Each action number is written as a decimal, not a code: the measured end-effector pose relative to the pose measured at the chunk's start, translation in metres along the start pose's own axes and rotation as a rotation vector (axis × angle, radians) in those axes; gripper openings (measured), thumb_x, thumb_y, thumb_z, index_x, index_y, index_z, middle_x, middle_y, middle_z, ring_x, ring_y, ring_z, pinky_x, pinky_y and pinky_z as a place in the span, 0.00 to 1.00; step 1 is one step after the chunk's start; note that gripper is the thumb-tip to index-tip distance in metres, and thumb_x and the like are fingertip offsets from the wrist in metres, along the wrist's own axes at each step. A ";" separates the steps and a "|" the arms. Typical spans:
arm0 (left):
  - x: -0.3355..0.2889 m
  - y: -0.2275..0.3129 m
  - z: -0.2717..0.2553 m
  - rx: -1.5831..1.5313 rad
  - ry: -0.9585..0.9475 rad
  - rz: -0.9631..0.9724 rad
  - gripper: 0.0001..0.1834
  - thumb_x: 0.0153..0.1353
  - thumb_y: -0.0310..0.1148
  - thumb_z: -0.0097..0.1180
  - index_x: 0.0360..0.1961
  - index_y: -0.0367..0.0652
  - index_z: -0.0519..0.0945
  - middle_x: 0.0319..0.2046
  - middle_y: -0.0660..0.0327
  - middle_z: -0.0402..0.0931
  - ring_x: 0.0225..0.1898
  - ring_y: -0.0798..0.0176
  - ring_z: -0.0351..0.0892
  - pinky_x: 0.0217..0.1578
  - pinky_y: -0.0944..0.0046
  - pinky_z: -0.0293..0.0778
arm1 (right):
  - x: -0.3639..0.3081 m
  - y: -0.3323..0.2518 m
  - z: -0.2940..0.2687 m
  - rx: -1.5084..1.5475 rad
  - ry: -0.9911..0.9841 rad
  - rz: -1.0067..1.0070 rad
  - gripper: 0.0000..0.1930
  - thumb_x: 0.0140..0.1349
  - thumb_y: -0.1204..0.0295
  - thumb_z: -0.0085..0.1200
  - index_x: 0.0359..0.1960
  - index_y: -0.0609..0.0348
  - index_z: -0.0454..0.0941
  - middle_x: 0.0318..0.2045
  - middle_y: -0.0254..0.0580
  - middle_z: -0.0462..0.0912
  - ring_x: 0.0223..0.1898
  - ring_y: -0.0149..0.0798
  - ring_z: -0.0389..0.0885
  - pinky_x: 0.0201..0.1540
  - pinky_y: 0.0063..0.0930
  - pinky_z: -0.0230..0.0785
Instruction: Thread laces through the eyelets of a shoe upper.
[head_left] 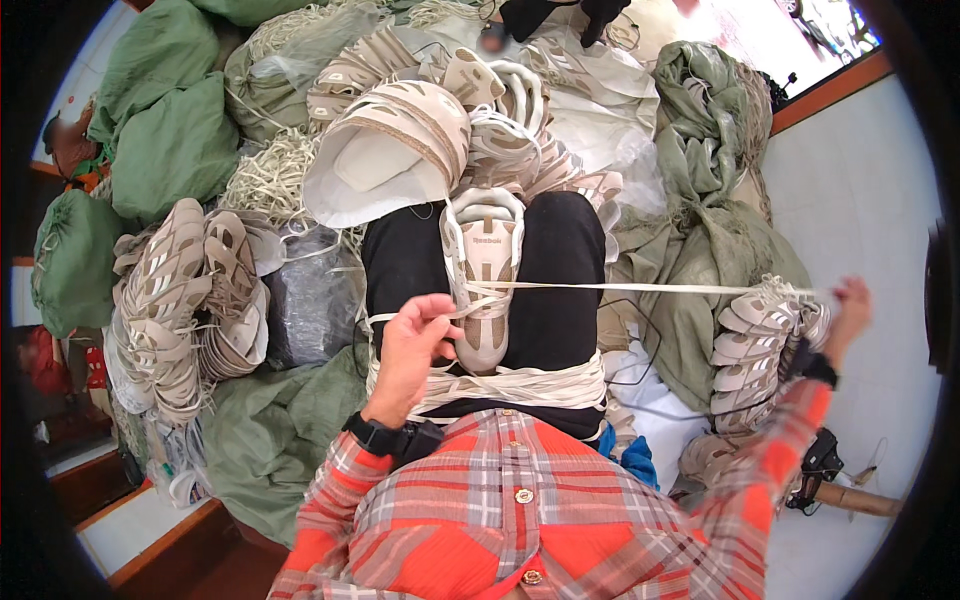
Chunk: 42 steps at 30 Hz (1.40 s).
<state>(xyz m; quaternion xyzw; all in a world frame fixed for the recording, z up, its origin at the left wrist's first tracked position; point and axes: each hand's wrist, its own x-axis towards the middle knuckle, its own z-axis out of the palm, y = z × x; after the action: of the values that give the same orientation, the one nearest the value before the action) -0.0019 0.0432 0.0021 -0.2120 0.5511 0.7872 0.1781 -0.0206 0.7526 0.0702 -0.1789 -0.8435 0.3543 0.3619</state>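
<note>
A beige and white shoe upper lies between my thighs, toe toward me. A cream shoelace runs from its eyelets, stretched taut far to the right. My right hand is closed on the lace's far end, slightly blurred. At the upper's left side, my left hand pinches the lace near the lower eyelets. A bundle of loose cream laces lies across my lap, below the toe.
Stacked shoe uppers stand beyond my knees, at left and at right. Green sacks surround them. A heap of laces lies at far left. A dark cable curves right of my leg. Someone's dark-clad legs show at the top.
</note>
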 end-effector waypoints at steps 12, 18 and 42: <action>0.059 0.001 0.049 1.209 -0.215 0.621 0.10 0.57 0.26 0.49 0.40 0.38 0.75 0.25 0.51 0.79 0.30 0.48 0.80 0.33 0.54 0.73 | -0.283 -0.274 0.301 -0.167 -0.823 -0.717 0.04 0.41 0.75 0.53 0.22 0.56 0.74 0.28 0.40 0.70 0.36 0.43 0.67 0.38 0.35 0.58; 0.062 -0.001 0.056 1.155 -0.157 0.532 0.12 0.57 0.26 0.47 0.41 0.37 0.78 0.29 0.48 0.79 0.33 0.47 0.80 0.35 0.58 0.74 | -0.290 -0.274 0.310 -0.232 -0.821 -0.718 0.06 0.38 0.72 0.55 0.21 0.55 0.74 0.27 0.38 0.70 0.36 0.41 0.67 0.39 0.33 0.57; 0.062 -0.007 0.053 1.005 -0.166 0.459 0.11 0.55 0.32 0.52 0.38 0.41 0.79 0.25 0.49 0.78 0.29 0.44 0.79 0.31 0.55 0.74 | -0.293 -0.285 0.298 -0.177 -1.026 -0.564 0.08 0.44 0.75 0.54 0.28 0.63 0.77 0.30 0.48 0.74 0.36 0.47 0.74 0.39 0.35 0.69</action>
<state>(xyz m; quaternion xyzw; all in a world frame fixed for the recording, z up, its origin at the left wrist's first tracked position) -0.0583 0.0978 -0.0200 0.0873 0.8747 0.4602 0.1243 -0.0563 0.2543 -0.0096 0.2168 -0.9521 0.2138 -0.0285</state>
